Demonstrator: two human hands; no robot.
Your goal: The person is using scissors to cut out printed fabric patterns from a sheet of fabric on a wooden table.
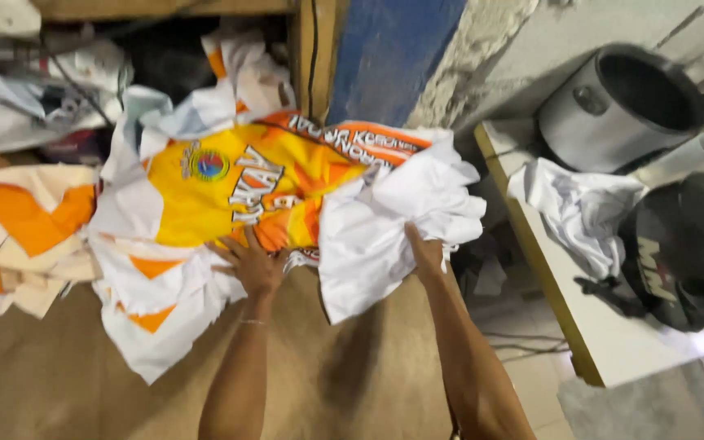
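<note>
A yellow, orange and white printed garment [230, 191] lies spread on a heap of similar cloth pieces on a brown table [59, 375]. My left hand [250, 261] rests flat with fingers spread on the garment's near edge. My right hand [425, 253] grips a bunched white fold of cloth [393, 220] at the garment's right side, with the fingers tucked under the fabric.
More white and orange cloth pieces [26, 228] lie at the left. To the right, a white table [613, 342] carries a metal pot [621, 106], a white rag [580, 204], a paper roll [686, 159] and a black helmet [686, 253]. A blue panel [385, 57] stands behind.
</note>
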